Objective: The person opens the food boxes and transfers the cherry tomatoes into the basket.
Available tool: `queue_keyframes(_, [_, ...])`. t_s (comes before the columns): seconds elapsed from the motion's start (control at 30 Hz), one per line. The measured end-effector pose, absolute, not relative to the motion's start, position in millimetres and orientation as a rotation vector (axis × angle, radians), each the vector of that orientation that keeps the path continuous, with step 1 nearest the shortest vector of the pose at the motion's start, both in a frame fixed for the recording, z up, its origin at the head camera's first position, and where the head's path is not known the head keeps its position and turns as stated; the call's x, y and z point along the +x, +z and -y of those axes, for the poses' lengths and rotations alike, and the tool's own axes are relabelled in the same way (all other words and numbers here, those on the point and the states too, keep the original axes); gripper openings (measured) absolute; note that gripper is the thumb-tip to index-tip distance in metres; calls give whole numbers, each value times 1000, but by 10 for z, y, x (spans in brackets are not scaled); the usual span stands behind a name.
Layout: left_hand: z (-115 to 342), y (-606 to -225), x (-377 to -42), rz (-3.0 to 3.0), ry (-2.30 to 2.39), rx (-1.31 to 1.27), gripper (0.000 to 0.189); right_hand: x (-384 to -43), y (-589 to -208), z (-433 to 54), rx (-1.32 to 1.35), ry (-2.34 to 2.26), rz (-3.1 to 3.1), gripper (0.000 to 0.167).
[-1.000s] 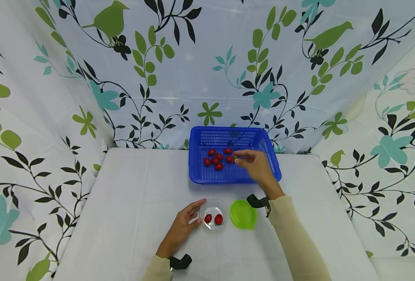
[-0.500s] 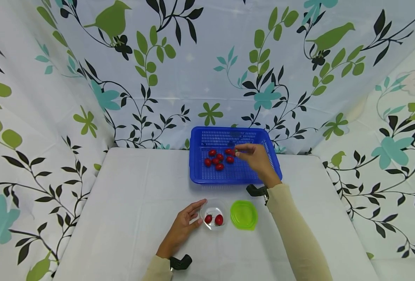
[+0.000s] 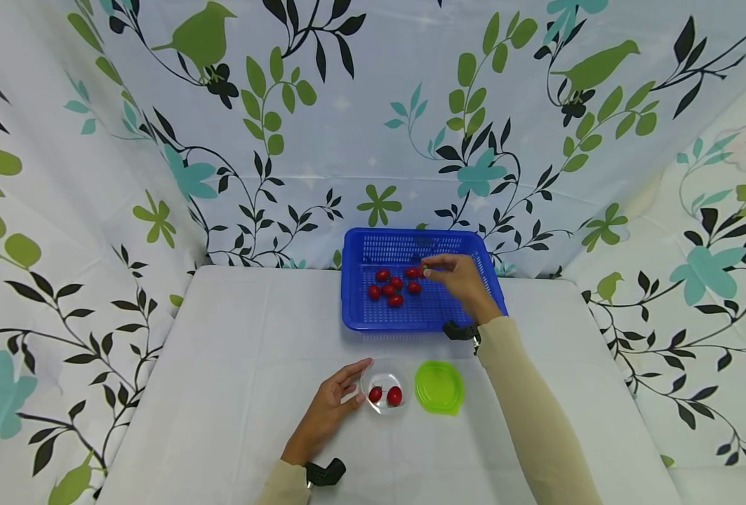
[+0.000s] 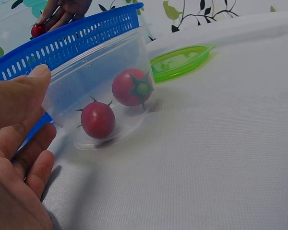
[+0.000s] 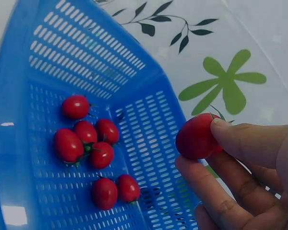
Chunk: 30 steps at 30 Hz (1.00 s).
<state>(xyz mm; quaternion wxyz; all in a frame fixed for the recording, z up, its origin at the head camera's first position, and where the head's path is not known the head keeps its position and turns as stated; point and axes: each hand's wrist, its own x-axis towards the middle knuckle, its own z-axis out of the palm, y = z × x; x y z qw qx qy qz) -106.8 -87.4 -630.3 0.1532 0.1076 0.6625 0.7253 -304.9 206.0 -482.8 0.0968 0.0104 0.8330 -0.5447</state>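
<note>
My right hand (image 3: 457, 280) pinches a red cherry tomato (image 5: 198, 136) between thumb and fingers over the right part of the blue basket (image 3: 354, 319). Several more cherry tomatoes (image 5: 68, 145) with green stems lie on the basket floor. My left hand (image 3: 328, 410) lies at the left side of a clear plastic cup (image 3: 382, 368), its relaxed fingers touching or close to the wall. Inside the cup sit two cherry tomatoes (image 4: 98, 120), seen through the side in the left wrist view. Part of the left hand is cut off in that view.
A bright green lid (image 3: 438, 387) lies on the white tablecloth (image 3: 234, 365) just right of the cup. Behind the basket hangs a patterned curtain (image 3: 347, 140) with leaves and birds. The basket's perforated walls rise around the loose tomatoes.
My right hand has moved slightly away toward the back of the basket, shifting the pinched cherry tomato apart from the one below it. My left hand and the cup stay put.
</note>
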Motion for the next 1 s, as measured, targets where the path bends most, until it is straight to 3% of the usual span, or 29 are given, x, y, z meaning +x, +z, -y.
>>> queue_keyframes(1.0, [880, -6325, -1082, -1869, 2096, 315, 57, -3514, -5054, -2168, 109, -1460, -2416, 32])
